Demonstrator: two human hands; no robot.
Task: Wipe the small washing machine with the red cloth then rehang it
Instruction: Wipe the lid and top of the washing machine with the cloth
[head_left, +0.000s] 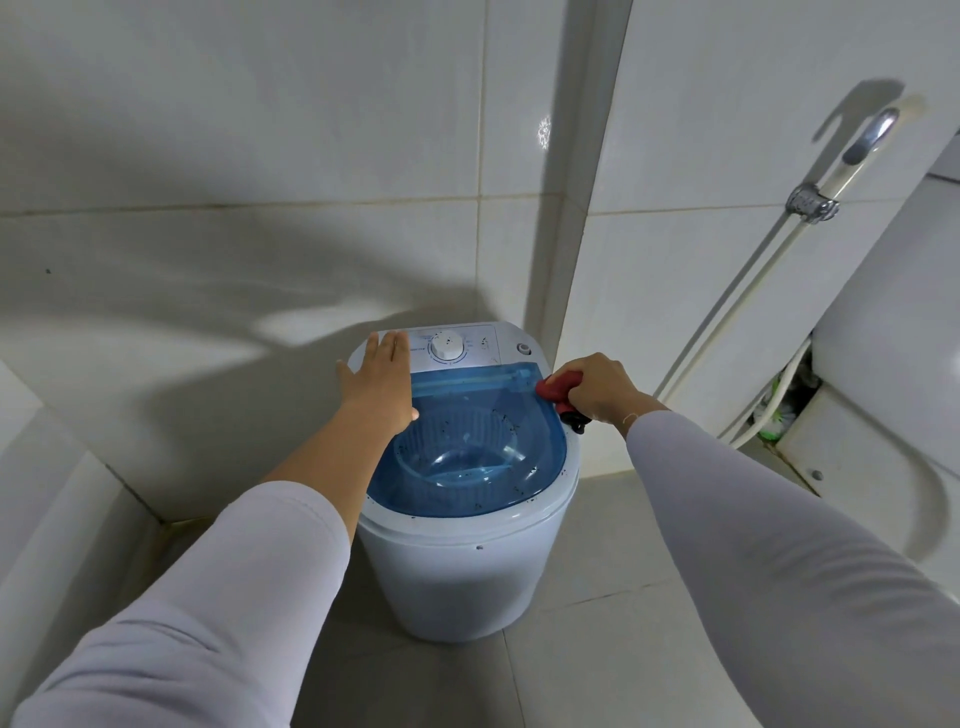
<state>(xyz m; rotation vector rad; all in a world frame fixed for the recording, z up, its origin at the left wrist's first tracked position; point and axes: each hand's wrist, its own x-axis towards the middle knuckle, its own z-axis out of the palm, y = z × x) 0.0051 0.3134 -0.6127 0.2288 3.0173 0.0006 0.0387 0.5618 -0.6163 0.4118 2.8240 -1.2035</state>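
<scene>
The small white washing machine (457, 582) stands on the floor in the tiled corner, with a see-through blue lid (483, 441) and a white dial (448, 345) on its back panel. My left hand (379, 384) lies flat, fingers together, on the machine's top left edge beside the dial. My right hand (597, 387) is closed around the bunched red cloth (558, 387), pressing it on the lid's right rear corner. A dark bit of the cloth hangs at the machine's right rim.
White tiled walls close in behind and to the left. A toilet (893, 415) stands at the right, with a spray hose (769, 291) and its chrome holder (813, 202) on the wall. Grey floor tiles surround the machine.
</scene>
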